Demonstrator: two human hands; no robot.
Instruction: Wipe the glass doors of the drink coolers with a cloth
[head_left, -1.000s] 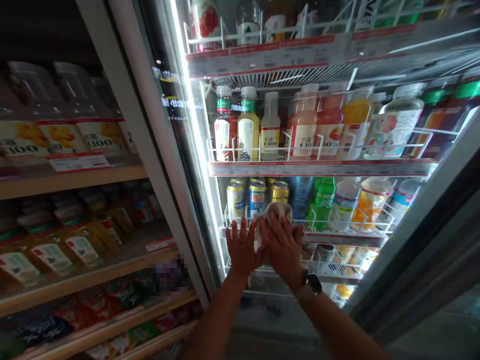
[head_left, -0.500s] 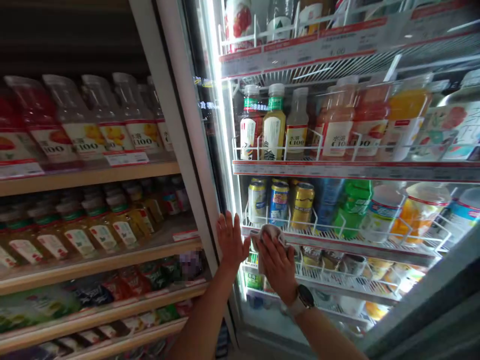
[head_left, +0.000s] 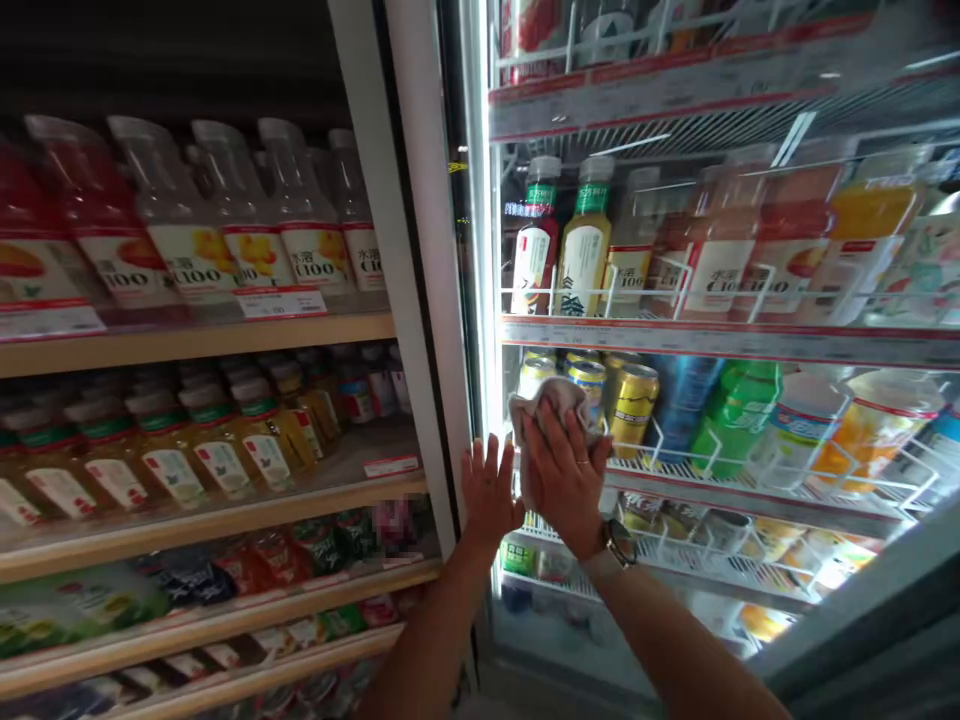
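Observation:
My right hand (head_left: 562,475), with a dark watch on its wrist, presses a crumpled pale cloth (head_left: 559,395) flat against the glass door of a lit drinks fridge. The cloth shows above and beside the fingers, in front of the cans. To its left, my left hand (head_left: 487,492) rests with fingers stretched upward near the bright edge strip of the door; it holds nothing. Behind the glass, close to the cloth, stand a gold can (head_left: 632,408) and a green bottle (head_left: 739,415).
Shelves of juice bottles (head_left: 311,245) and bagged goods line the left side. A grey upright frame (head_left: 431,200) divides them from the fridge. Inside the fridge, wire racks hold bottles (head_left: 585,250) at several levels. Another slanted frame (head_left: 862,590) crosses the lower right.
My right hand and the cloth have moved up and slightly right over the glass, now covering some of the cans. The whole view has shifted, with the fridge further right.

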